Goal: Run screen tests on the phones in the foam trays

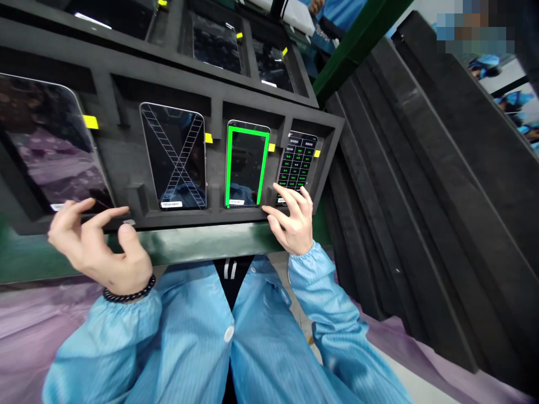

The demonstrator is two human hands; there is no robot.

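A black foam tray (126, 84) holds several phones in slots. My right hand (292, 219) rests with spread fingers on the bottom edge of the rightmost phone (298, 163), whose screen shows a grid of green buttons. Beside it stand a phone with a green frame on its screen (247, 165) and a phone showing a crossed ladder pattern (174, 154). My left hand (95, 241), with a dark bead bracelet, hovers at the tray's front edge below the big leftmost phone (50, 140); its fingers are loosely spread and hold nothing.
A second tray row with more phones (217, 42) lies behind. Stacked black foam trays (421, 196) lean at the right. A green bench edge (189, 244) runs under the tray. Other people in blue coats (332, 17) are at the back.
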